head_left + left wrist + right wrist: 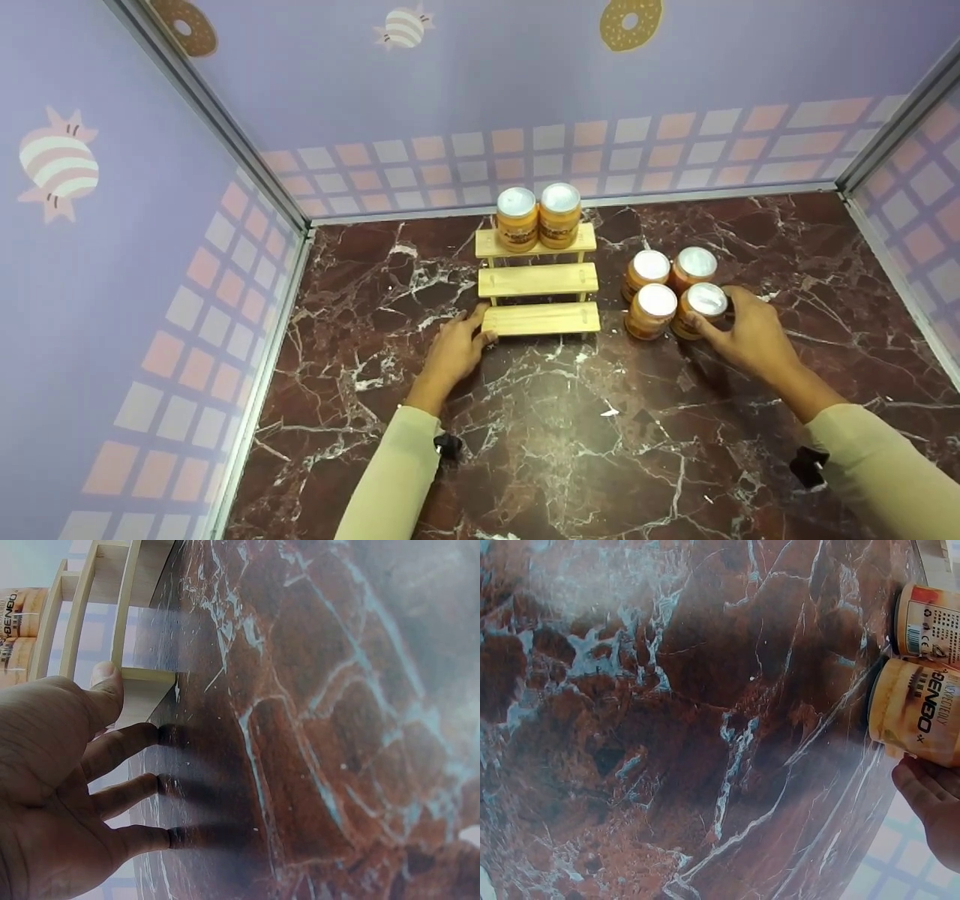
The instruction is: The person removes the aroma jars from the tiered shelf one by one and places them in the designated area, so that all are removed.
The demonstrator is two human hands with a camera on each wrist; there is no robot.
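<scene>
A small three-step wooden rack (540, 280) stands on the dark marbled surface. Two orange-labelled jars (517, 225) with white lids stand side by side on its top step. At the left end of the bottom step, my left hand (452, 349) touches the wood, its thumb (106, 686) against the step and the other fingers spread down to the surface. Several like jars (649, 319) are grouped to the right of the rack. My right hand (754, 337) grips the front right jar (911, 711) of that group, thumb and fingers on its sides; the jar is upright.
A purple back wall (510, 75) with printed sweets and checks rises behind the rack. Side panels (150, 300) enclose the marbled surface (540, 450) at left and right. A small pale scrap (610, 412) lies in front of the jars.
</scene>
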